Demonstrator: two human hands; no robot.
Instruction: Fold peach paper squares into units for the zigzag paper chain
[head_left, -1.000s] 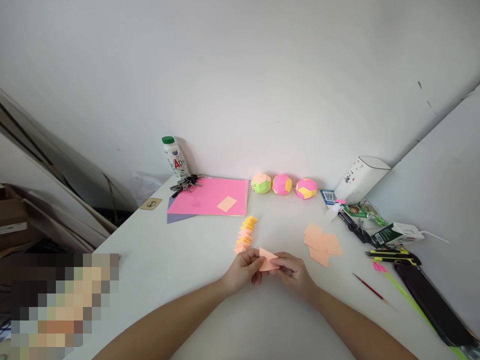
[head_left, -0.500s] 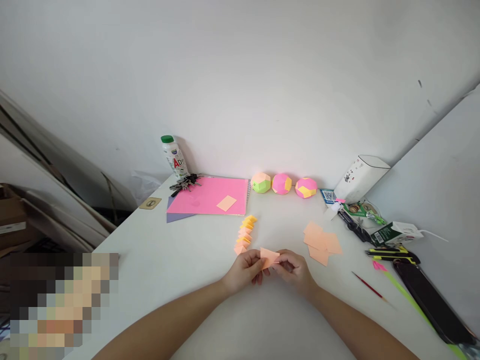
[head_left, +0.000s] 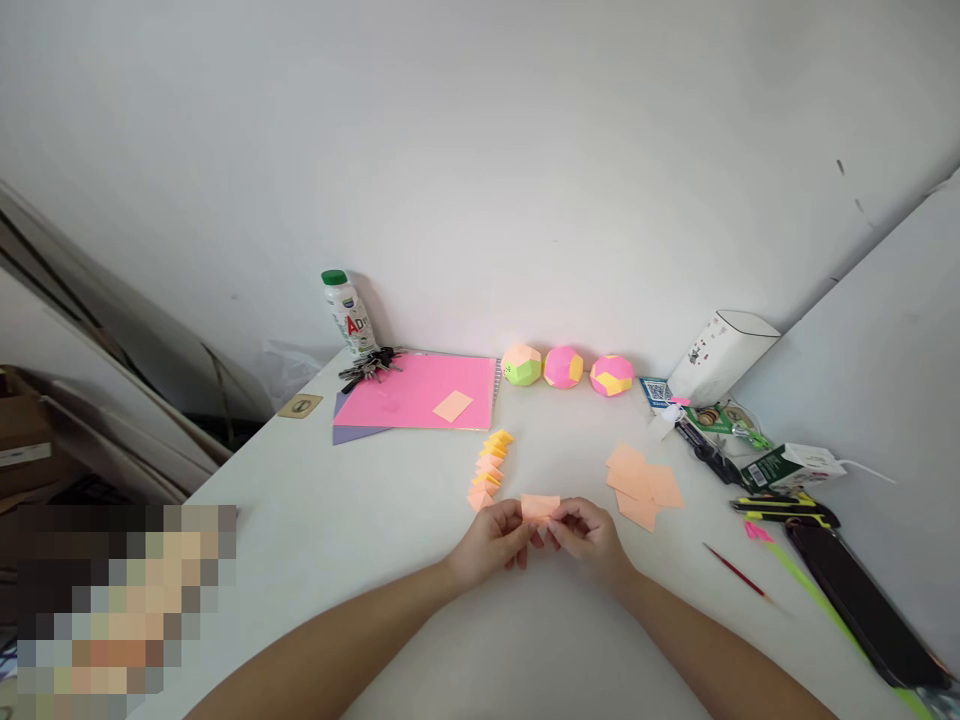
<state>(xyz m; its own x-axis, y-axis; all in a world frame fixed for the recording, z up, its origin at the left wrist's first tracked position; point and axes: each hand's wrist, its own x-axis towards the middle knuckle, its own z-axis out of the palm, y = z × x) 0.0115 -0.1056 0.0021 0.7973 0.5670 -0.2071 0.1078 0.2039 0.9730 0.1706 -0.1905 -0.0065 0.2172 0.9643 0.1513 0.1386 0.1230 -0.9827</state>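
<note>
Both hands meet low over the white table [head_left: 315,520] and pinch one small orange paper piece [head_left: 540,505]. My left hand [head_left: 491,545] grips its left end, my right hand [head_left: 589,540] its right end, fingers curled. The piece shows as a narrow flat strip between the fingertips. Just beyond my left hand runs a row of folded orange and yellow paper units [head_left: 491,468]. To the right of my right hand lie loose orange paper squares [head_left: 643,485].
At the back stand a pink sheet [head_left: 420,390] with an orange square on it, keys [head_left: 369,367], a bottle [head_left: 346,312] and three paper balls [head_left: 564,368]. Along the right edge lie a white box [head_left: 720,355], cutters [head_left: 784,510], a red pencil [head_left: 739,575] and a dark ruler [head_left: 862,605].
The orange piece went from a triangle-like shape held between the hands to a narrow strip. Both hands stayed in place, with the fingers working closer together.
</note>
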